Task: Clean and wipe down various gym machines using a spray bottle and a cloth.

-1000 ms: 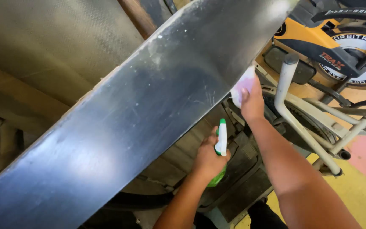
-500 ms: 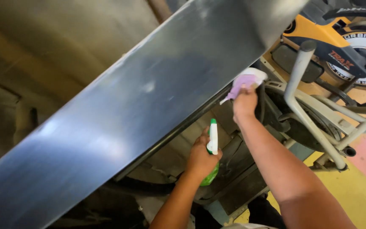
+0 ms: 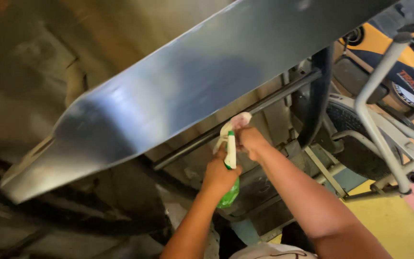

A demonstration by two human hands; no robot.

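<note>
A long polished metal panel (image 3: 183, 91) runs from the lower left of the frame to the upper right, tilted so its shiny face catches the light and fills most of the view. Below its lower edge a dark metal bar (image 3: 245, 120) follows the same slant, and both hands work just under that edge, which is why they are raised and close together.

The left hand (image 3: 220, 175), at the lower centre, is closed around a green spray bottle (image 3: 229, 184); the fingers wrap the neck so the white and green nozzle stands upright and points up toward the bar, with the green body hanging below the fist. Just beside it to the right, the right hand (image 3: 250, 140) is bunched shut on a pinkish-white cloth (image 3: 238, 121), pressing it up against the bar near the panel's edge; the cloth pokes out above the knuckles, touching or nearly touching the nozzle tip.

Further right, a black curved part and a pale tubular frame (image 3: 379, 120) of a yellow and black machine (image 3: 384, 52) stand well apart from the hands, over a yellow floor (image 3: 398, 225) at the lower right
</note>
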